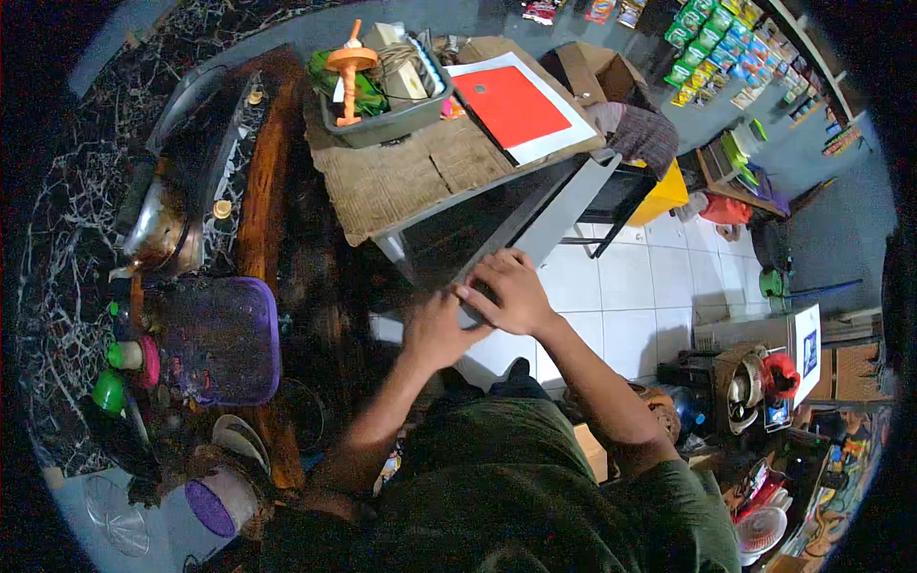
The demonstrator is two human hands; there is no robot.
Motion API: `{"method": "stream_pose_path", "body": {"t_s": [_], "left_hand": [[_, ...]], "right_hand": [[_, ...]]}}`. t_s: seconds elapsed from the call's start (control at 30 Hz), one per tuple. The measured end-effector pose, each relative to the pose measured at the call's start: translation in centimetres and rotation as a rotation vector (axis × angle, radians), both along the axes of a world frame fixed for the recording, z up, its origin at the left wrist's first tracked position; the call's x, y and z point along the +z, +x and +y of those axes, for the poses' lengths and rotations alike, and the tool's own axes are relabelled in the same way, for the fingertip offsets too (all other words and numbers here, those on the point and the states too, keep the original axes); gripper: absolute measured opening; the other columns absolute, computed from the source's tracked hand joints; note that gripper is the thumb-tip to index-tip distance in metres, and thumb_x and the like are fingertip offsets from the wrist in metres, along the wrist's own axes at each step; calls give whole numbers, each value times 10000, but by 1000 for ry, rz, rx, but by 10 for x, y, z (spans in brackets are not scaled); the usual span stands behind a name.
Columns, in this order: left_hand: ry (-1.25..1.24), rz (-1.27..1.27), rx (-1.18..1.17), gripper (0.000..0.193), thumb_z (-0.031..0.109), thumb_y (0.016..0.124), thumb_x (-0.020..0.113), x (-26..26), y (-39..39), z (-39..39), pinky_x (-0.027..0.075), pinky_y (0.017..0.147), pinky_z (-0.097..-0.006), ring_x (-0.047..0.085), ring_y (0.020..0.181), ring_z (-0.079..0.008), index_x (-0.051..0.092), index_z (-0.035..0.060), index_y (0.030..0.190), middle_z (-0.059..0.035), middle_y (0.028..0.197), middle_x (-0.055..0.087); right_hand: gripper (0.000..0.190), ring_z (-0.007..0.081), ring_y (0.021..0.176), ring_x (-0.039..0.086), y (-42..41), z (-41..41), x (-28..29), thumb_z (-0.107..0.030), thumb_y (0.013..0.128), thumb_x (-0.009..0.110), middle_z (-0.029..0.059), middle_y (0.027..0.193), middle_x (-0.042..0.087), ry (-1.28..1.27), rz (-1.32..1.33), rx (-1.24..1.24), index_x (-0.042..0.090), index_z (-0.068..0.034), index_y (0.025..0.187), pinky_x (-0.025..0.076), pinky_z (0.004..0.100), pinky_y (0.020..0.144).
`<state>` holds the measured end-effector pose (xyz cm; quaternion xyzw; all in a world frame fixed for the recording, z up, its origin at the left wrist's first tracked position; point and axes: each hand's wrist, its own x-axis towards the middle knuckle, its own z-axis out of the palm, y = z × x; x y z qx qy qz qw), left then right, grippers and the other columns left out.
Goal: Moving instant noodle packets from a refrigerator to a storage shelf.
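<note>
My left hand and my right hand meet at the near end of a long grey panel, which looks like the edge of a drawer or table part. The right hand's fingers lie over its edge, and the left hand's fingers touch the right hand there. How firmly either hand grips cannot be told. The panel slants up and right towards a cardboard-topped table. On that table lies a red sheet on a white one, beside a grey plastic basin holding an orange plastic piece and a coiled cord.
To the left are a wooden beam, a purple-rimmed tray and a metal pot. An open cardboard box and a yellow object stand beyond the table. White floor tiles show at right, near a small fan.
</note>
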<state>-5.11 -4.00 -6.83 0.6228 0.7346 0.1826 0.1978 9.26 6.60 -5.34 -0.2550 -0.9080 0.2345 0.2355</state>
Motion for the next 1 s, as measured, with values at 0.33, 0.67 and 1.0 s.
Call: {"method": "stream_pose_path", "body": {"t_s": [0.33,0.67,1.0], "left_hand": [[-57,-353,-349,687,623,791,725,-12,103,-8,560,696,-444,693,733,-355,691,-57,884,-209,773,684],[-370,-211,-600,609,624,800,708,-23,161,16,545,754,-466,698,848,-365,658,45,981,-159,883,715],[-633,-216,-414,663,431,762,814,-40,148,5,507,872,-483,653,1005,-417,575,-30,1175,-237,1040,684]], "right_hand": [[258,311,1000,589,119,-27,-1,-305,913,626,107,926,665,-112,-121,-83,691,-58,941,337,461,1072],[274,249,1322,497,232,-6,6,-190,852,660,82,1290,624,-22,-227,16,662,-90,1108,234,493,1205],[557,205,1398,437,333,51,14,-47,593,730,6,1412,573,-145,-281,86,665,-151,1136,193,505,1224]]}}
